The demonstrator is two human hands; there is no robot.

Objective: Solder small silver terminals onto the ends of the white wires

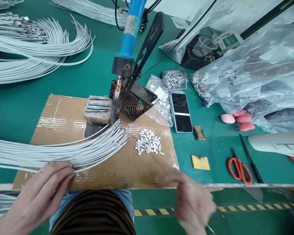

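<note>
My left hand (50, 186) rests at the near edge of the brown cardboard sheet (134, 174). Its fingers are pinched round a white cable at the near side of a bundle of white cables (63, 153). The cable ends fan out near the soldering iron (117, 94), which has a blue handle and points down in its stand. A pile of small white and metal pieces (149, 142) lies to the right of those ends. Over the cardboard's right front corner, my right hand (193, 199) is smeared by motion; whatever its fingers hold cannot be made out.
A small black fan (134, 101) stands behind the iron. Farther right are a phone (181, 112), a yellow sponge (200, 162), red-handled scissors (239, 169) and large plastic bags (259, 71). More coiled white cables (39, 49) lie at the back left.
</note>
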